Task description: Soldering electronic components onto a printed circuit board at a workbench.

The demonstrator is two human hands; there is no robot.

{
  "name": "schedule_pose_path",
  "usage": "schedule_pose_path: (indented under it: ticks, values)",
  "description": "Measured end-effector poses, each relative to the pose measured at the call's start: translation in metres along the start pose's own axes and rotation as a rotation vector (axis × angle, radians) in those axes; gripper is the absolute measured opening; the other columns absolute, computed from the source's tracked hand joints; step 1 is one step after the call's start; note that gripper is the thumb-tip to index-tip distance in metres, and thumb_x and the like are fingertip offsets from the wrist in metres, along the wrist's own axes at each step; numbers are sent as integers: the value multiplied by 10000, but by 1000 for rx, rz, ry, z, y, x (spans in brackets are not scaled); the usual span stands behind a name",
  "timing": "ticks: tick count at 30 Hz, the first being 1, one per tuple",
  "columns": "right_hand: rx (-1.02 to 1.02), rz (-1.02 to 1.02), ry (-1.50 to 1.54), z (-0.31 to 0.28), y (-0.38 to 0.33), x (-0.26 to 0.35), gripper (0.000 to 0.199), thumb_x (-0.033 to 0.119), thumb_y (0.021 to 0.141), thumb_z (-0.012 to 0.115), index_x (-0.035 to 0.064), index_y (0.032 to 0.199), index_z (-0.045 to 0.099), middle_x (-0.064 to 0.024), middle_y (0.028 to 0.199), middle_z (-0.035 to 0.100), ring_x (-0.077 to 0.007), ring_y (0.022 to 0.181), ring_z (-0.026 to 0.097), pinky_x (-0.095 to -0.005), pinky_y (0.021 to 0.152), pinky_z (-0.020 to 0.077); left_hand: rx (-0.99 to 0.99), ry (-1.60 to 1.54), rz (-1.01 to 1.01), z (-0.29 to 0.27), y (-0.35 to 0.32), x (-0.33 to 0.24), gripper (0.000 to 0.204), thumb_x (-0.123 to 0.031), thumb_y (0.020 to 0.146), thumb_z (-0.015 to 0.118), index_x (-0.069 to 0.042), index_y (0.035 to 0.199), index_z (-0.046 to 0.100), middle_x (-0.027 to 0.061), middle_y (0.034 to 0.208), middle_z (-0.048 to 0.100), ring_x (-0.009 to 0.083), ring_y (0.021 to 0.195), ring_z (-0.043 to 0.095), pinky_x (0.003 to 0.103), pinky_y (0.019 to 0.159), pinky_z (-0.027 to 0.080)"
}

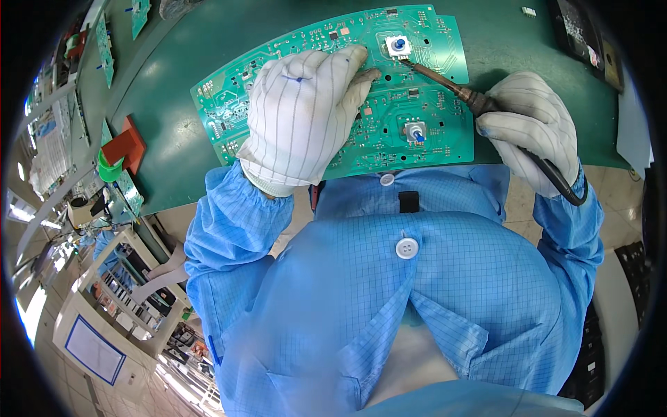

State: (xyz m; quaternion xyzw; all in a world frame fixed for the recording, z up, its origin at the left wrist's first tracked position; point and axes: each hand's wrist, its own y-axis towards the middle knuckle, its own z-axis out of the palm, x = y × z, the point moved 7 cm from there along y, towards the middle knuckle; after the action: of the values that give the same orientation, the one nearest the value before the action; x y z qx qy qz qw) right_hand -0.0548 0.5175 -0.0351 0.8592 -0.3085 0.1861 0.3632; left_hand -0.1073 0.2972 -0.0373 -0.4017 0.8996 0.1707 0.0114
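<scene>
A large green circuit board lies across the table in front of me. My left hand, in a white striped glove, rests over its middle. Its fingers are curled, and the thumb and index finger come close together; whatever may be between them is too small to make out. My right hand, gloved alike, is closed around a soldering iron. The iron's tip reaches the lower edge of a white rotary switch with a blue shaft. A second such switch sits nearer to me on the board.
A dark device stands at the far right of the green table. To the left are a red block, a green ring-shaped piece and other circuit boards. A small white part lies at the back right.
</scene>
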Motion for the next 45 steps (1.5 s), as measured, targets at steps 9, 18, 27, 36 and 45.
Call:
schedule_pose_path:
  ticks: [9, 18, 27, 36, 45]
  values:
    - [-388, 380, -101, -63, -60, -20, 257, -100, 896, 582, -72, 1148, 626, -283, 1200, 650, -347, 1078, 676, -428, 941, 547, 111, -107, -30, -21, -8, -2, 256, -277, 814, 776, -168, 1030, 692, 32, 906, 646, 233, 834, 637, 402, 764, 500]
    - [-651, 611, -224, -75, -60, -30, 236, -43, 905, 620, -51, 1133, 680, -197, 1138, 702, -253, 1077, 681, -332, 938, 547, -41, -33, -1, -14, -44, -14, 315, -230, 737, 821, -183, 1016, 683, -13, 1076, 587, 233, 1025, 570, 407, 904, 458]
    - [20, 283, 268, -4, 22, -20, 251, 34, 698, 638, -14, 944, 649, -181, 886, 634, -312, 851, 617, -392, 754, 483, -112, -67, 2, -9, -48, -8, 290, -220, 751, 808, -176, 1014, 693, -7, 1097, 579, 240, 1056, 559, 412, 894, 461]
    - [52, 271, 252, 2, 25, -25, 252, 22, 696, 636, -13, 945, 648, -178, 886, 637, -323, 849, 618, -396, 765, 485, -115, -47, -44, -13, -44, -9, 299, -179, 708, 852, -157, 980, 730, -15, 1040, 651, 236, 1011, 602, 407, 904, 488]
    - [-125, 212, 173, 3, 29, 4, 306, -27, 696, 693, 25, 998, 694, -146, 856, 686, -242, 698, 646, -340, 616, 502, -128, -34, -14, -9, -45, -6, 288, -211, 755, 801, -174, 1016, 684, -4, 1091, 576, 234, 1045, 568, 404, 885, 465]
